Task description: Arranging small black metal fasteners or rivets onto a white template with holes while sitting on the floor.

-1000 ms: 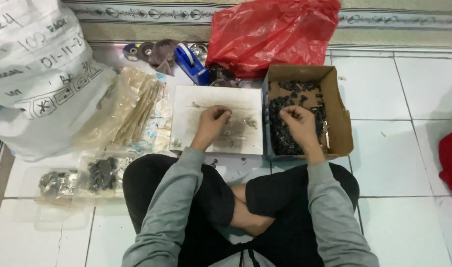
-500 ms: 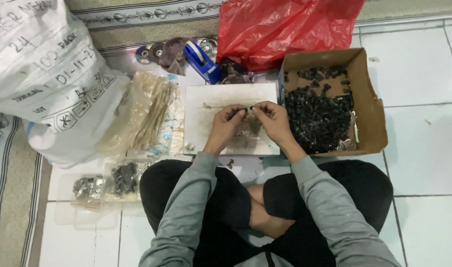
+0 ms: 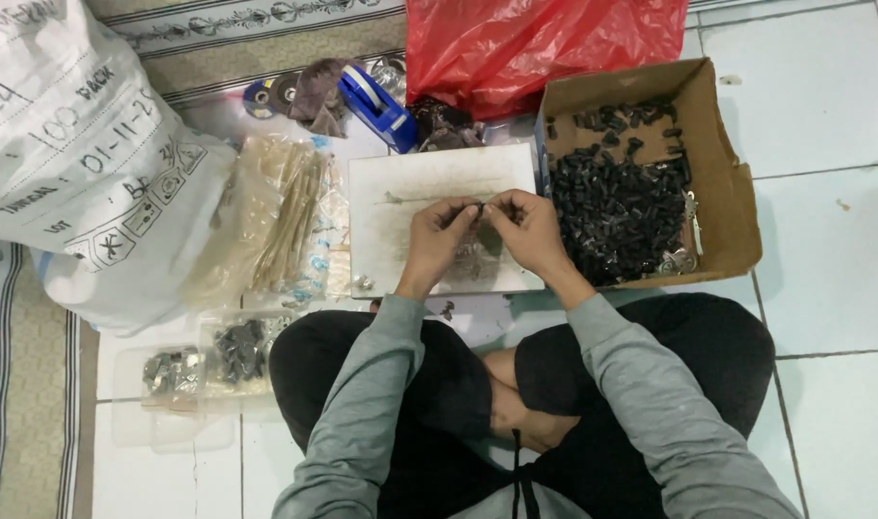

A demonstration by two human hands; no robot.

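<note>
Overhead view of a person sitting cross-legged on a floor of pale square tiles. The left hand and right hand are meeting over a white board that is lying flat on the tiles just in front of the knees. Both hands are pinching a small dark part between thumb and fingertips; its exact shape is too small to tell.

Just right of the board, a cardboard box is holding a heap of small black pieces, with a few silvery ones at its near corner. A red plastic bag is lying beyond the board, beside a blue tape dispenser. To the left, clear bags of tan sticks are resting against a large white sack. Clear packets of dark parts are lying by the left knee. A patterned border strip is running along the far edge of the floor.
</note>
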